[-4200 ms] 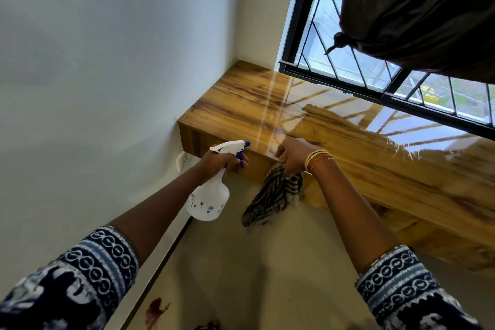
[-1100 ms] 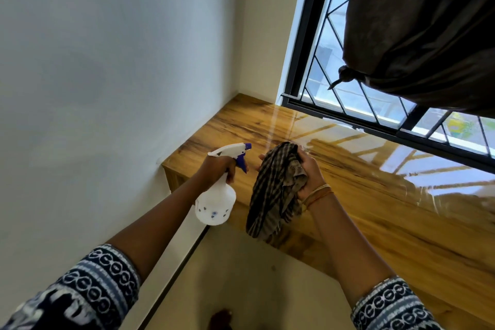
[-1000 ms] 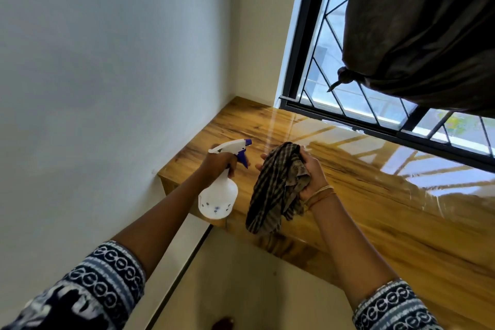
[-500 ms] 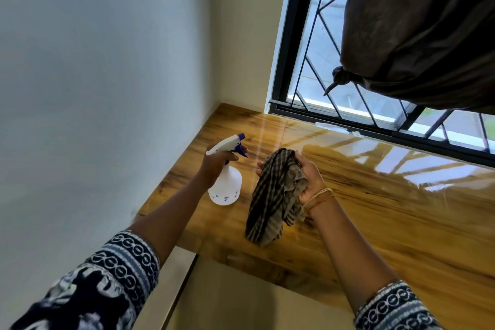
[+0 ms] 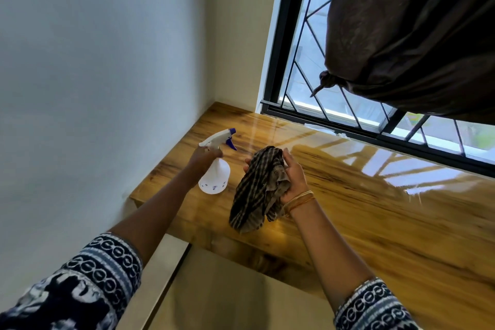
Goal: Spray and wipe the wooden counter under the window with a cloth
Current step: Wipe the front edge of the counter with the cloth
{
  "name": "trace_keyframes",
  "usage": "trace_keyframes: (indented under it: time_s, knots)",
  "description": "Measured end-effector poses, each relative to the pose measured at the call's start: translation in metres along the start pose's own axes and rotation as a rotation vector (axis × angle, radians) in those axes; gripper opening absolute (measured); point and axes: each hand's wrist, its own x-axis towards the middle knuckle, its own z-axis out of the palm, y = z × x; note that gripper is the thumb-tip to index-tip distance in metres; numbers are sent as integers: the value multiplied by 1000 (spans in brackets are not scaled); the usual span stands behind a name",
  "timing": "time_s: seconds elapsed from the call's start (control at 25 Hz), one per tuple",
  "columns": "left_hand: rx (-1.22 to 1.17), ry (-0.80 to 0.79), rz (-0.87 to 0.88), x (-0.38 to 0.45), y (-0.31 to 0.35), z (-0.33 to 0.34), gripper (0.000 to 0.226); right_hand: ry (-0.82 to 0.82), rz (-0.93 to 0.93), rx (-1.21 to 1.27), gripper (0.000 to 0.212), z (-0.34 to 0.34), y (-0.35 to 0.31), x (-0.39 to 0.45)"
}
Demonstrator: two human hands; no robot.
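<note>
A glossy wooden counter (image 5: 361, 211) runs under the barred window. My left hand (image 5: 203, 157) grips the neck of a white spray bottle (image 5: 215, 178) with a blue trigger and nozzle, held over the counter's left end, nozzle pointing toward the window. My right hand (image 5: 292, 174) holds a bunched dark checked cloth (image 5: 255, 193) just above the counter, beside the bottle; the cloth hangs down from my palm toward the front edge.
A white wall (image 5: 93, 75) bounds the counter on the left. The black-framed window (image 5: 334, 120) with a metal grille lies behind it. A knotted dark curtain (image 5: 415, 35) hangs above the right part. Floor (image 5: 227, 297) shows below the counter's front edge.
Both hands rose from the counter's front edge to over its top. The cloth was gathered up into my right palm, and the bottle moved forward over the left end.
</note>
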Motion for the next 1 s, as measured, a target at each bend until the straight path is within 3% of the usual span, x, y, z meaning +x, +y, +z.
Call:
trace_keyframes:
  time_s: [0.16, 0.2, 0.32, 0.4, 0.52, 0.68, 0.76, 0.92, 1.0]
  knots:
    - [27, 304, -41, -63, -9, 17, 63, -57, -23, -1, 77, 3, 17, -37]
    - [-41, 248, -48, -81, -9, 24, 60, -62, -24, -2, 76, 4, 22, -46]
    - [-295, -225, -203, -141, -10, 44, 48, -82, -21, -9, 75, 2, 39, -72]
    - [-448, -443, -285, -177, -14, 50, 47, -89, -23, -27, 76, 2, 51, -89]
    - [-394, -548, -263, -204, -33, 49, 60, -142, -39, -73, 70, 1, 62, -113]
    - [-122, -520, -229, -226, -37, 44, 96, 26, -18, -358, 66, 0, 63, -127]
    - [-22, -438, -174, -228, -38, 40, 85, 133, 13, -409, 62, -7, 69, -128]
    - [-25, -306, -74, -228, -46, 30, 43, 333, 168, -439, 64, -18, 105, -132]
    - [-30, -288, -31, -227, -55, 22, 32, 444, 134, -488, 62, -18, 128, -127]
